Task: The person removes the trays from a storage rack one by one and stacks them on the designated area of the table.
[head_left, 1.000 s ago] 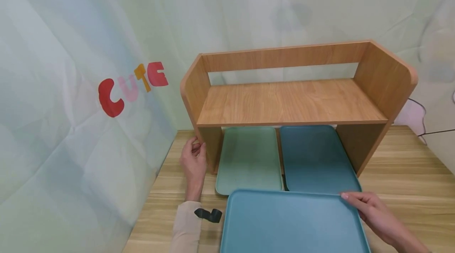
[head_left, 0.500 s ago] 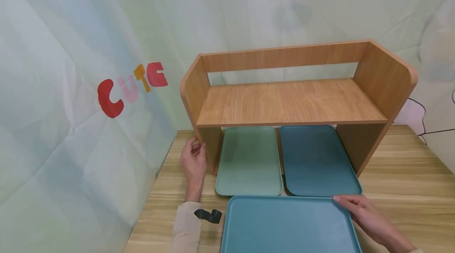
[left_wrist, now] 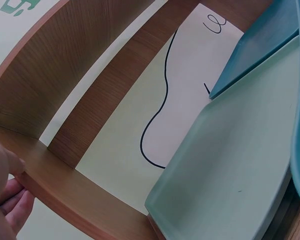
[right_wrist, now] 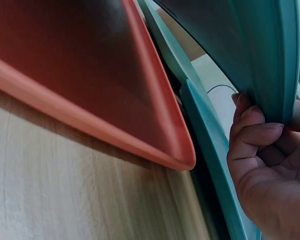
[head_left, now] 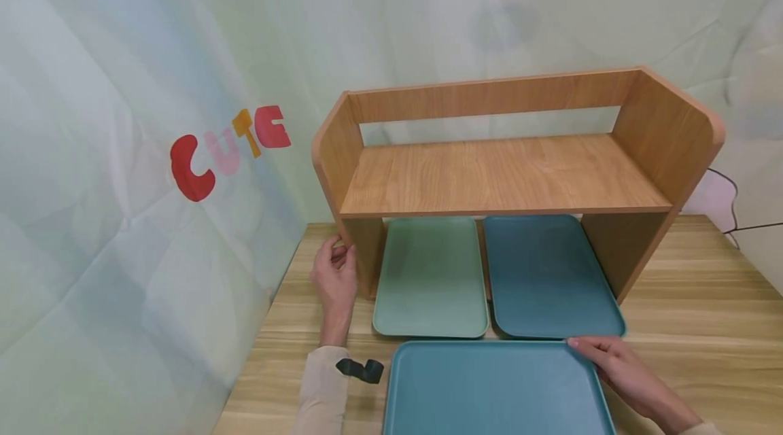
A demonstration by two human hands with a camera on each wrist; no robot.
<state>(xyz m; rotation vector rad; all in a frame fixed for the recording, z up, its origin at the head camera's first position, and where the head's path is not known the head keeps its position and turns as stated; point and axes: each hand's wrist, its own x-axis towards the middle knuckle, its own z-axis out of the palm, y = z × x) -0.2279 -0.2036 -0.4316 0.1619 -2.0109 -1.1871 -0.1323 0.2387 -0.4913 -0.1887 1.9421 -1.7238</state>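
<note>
My left hand [head_left: 334, 285] grips the front edge of the left side panel of a wooden desktop shelf [head_left: 508, 177]; in the left wrist view the thumb and fingers lie on either side of that panel [left_wrist: 65, 195]. With thumb and curled fingers, my right hand [head_left: 624, 374] pinches the far right corner of a blue tray [head_left: 495, 387]. The right wrist view shows this tray [right_wrist: 270, 55] raised over an orange-red tray [right_wrist: 90, 100], which the head view hides. Under the shelf lie a light green tray [head_left: 431, 279] and a dark blue tray [head_left: 553, 279], side by side.
The shelf stands on a wood-grain table [head_left: 703, 299] against a pale fabric backdrop [head_left: 428, 13]. Coloured letters [head_left: 192, 168] mark the left side of the backdrop. Both trays under the shelf stick out past its front.
My right hand and the blue tray have shifted left and nearer to me. The tray's far edge no longer overlaps the dark blue tray's near edge. The left hand keeps its place.
</note>
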